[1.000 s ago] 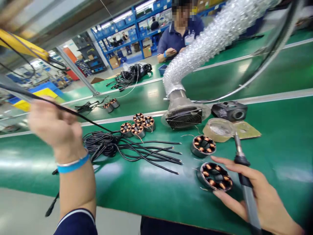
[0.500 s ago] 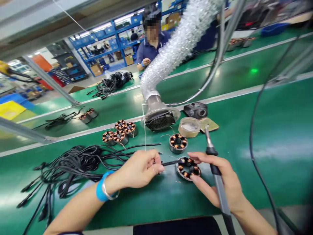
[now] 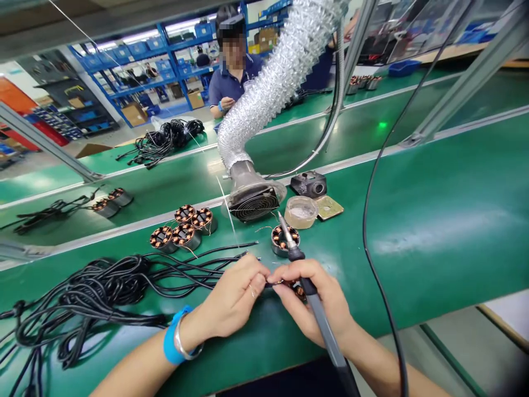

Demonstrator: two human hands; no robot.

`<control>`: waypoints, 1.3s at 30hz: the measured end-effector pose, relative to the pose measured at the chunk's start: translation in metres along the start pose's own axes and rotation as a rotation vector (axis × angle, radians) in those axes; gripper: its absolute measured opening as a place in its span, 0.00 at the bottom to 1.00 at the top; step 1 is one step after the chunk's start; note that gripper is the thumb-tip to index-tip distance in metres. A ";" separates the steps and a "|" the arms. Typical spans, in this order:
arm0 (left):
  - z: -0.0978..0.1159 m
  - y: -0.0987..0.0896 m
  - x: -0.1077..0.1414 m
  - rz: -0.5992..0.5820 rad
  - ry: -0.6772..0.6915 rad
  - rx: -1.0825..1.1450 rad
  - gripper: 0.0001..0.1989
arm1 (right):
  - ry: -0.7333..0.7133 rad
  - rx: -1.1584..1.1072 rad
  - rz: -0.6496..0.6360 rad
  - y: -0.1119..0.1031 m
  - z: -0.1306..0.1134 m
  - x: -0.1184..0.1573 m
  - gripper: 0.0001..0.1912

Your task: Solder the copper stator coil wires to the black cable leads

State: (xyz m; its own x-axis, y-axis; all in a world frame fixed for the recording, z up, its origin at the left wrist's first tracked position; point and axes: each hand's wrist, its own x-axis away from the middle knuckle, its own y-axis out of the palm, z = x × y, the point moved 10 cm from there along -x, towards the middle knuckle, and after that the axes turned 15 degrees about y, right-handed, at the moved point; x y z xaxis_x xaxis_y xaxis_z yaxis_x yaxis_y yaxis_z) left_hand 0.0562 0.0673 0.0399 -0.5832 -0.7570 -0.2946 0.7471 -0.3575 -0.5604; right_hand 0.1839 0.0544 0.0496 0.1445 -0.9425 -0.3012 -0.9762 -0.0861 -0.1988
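My left hand (image 3: 231, 298) is closed, pinching the end of a black cable (image 3: 270, 284) between thumb and fingertips. A soldering iron (image 3: 320, 317) lies in my right hand (image 3: 330, 300), its metal tip pointing up and away from me. The thumb and forefinger of that hand meet at the cable's end, close to my left fingertips. Partly hidden under my right fingers is a motor stator (image 3: 299, 291) with copper windings. Another stator (image 3: 278, 243) sits just behind, partly covered by the iron. Whether the cable touches the nearer stator I cannot tell.
Several stators (image 3: 185, 236) stand at left, behind a tangle of black cables (image 3: 103, 292). A fume extractor hood (image 3: 252, 193) hangs from a silver duct. Beside it are a round tub (image 3: 301, 214), a sponge (image 3: 330, 207) and a black holder (image 3: 308, 183). A co-worker (image 3: 233, 82) sits opposite.
My right hand has moved left from the stator's rim to the cable end, bringing the iron along. Its fingers have closed beside my left hand. The view has shifted right.
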 end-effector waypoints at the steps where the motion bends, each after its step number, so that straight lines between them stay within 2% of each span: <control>1: -0.001 0.004 -0.001 -0.010 -0.002 0.062 0.20 | -0.015 -0.029 0.008 0.001 -0.002 0.000 0.17; 3: -0.009 0.017 0.001 -0.027 -0.060 0.278 0.23 | -0.020 -0.096 -0.002 0.003 -0.005 -0.001 0.16; 6: -0.021 0.046 0.008 -0.093 -0.203 0.723 0.26 | 0.000 -0.097 0.004 0.004 -0.008 -0.004 0.14; 9: -0.024 0.056 0.011 -0.090 -0.254 0.898 0.25 | 0.023 0.013 0.089 -0.003 -0.012 -0.007 0.13; 16: -0.025 0.036 0.013 0.119 -0.215 0.656 0.18 | -0.003 0.184 0.226 -0.005 -0.021 -0.004 0.10; 20: -0.026 0.021 0.021 0.348 -0.237 0.470 0.18 | -0.007 0.219 0.336 -0.001 -0.023 0.003 0.10; 22: -0.026 0.017 0.026 0.452 -0.249 0.456 0.19 | -0.042 0.218 0.386 0.002 -0.027 0.008 0.10; 24: -0.028 0.017 0.027 0.497 -0.274 0.500 0.18 | -0.091 0.234 0.428 0.005 -0.033 0.013 0.11; 30: -0.033 0.022 0.023 0.452 -0.347 0.606 0.20 | -0.094 0.273 0.461 0.010 -0.035 0.015 0.12; 34: -0.035 0.018 0.020 0.458 -0.381 0.643 0.21 | -0.257 0.336 0.460 0.015 -0.052 0.019 0.15; 39: -0.032 0.002 0.010 0.219 -0.310 0.291 0.18 | -0.316 0.307 0.267 0.015 -0.056 0.008 0.16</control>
State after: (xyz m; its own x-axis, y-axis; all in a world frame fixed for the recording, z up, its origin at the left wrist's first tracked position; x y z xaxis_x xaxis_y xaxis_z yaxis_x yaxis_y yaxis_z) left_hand 0.0414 0.0770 0.0112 -0.3128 -0.9432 -0.1118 0.9258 -0.2765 -0.2576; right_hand 0.1613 0.0279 0.0964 -0.0155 -0.7710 -0.6367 -0.9002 0.2879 -0.3268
